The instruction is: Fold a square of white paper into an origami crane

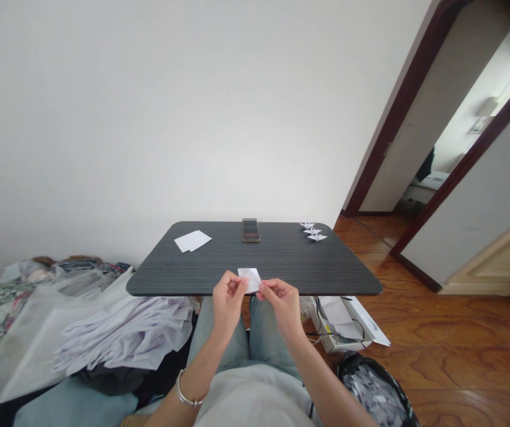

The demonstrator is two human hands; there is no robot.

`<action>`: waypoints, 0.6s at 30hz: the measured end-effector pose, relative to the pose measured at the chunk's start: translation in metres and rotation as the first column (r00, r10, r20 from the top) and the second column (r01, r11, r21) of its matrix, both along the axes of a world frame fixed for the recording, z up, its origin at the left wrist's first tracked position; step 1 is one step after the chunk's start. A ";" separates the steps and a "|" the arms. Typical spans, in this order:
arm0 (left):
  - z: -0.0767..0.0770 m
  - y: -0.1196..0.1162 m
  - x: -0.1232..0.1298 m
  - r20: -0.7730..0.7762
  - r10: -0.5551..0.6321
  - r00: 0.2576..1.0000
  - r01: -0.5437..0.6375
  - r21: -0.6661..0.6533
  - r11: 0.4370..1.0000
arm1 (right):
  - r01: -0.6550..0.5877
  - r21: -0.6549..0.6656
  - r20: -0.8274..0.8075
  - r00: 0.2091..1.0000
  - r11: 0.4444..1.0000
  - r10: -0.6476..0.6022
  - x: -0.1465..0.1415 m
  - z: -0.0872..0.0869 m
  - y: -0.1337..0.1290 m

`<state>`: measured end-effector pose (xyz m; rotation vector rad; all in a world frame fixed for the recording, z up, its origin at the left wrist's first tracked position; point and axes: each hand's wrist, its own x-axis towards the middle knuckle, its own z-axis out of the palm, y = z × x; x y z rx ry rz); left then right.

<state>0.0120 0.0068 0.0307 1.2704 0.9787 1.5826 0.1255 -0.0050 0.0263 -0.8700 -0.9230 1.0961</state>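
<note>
A small folded piece of white paper (pixel 249 279) is held between both hands, over the front edge of the dark table (pixel 219 261). My left hand (pixel 230 295) pinches its left side between thumb and fingers. The right side is pinched by my right hand (pixel 280 296). White paper sheets (pixel 193 241) lie at the table's left. Several folded white paper figures (pixel 314 232) stand in a row at its back right.
A phone (pixel 251 230) lies at the table's back middle, near the wall. White cloth and plastic (pixel 126 332) are piled at the left. A box with cables (pixel 341 323) and a black bag of scraps (pixel 375 391) are at the lower right.
</note>
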 end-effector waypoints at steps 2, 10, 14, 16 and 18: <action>0.000 -0.001 0.000 -0.005 0.006 1.000 -0.006 0.003 1.000 | 0.004 -0.003 -0.006 1.000 1.000 -0.004 0.000 -0.001 0.000; 0.000 -0.001 0.000 -0.091 0.032 0.995 -0.029 0.029 0.999 | -0.055 -0.002 -0.010 0.998 0.999 0.055 0.000 -0.002 0.002; 0.001 -0.002 -0.001 -0.092 -0.003 0.996 0.004 0.013 1.000 | -0.062 -0.026 -0.026 0.998 0.998 0.062 0.001 -0.002 0.004; 0.001 -0.002 -0.001 -0.066 -0.053 0.996 0.052 -0.013 0.999 | -0.072 -0.040 -0.055 0.996 0.997 0.069 0.002 -0.003 0.005; 0.001 -0.001 -0.002 -0.050 -0.102 0.994 0.100 -0.035 0.994 | -0.082 -0.052 -0.087 0.993 0.995 0.078 0.002 -0.003 0.005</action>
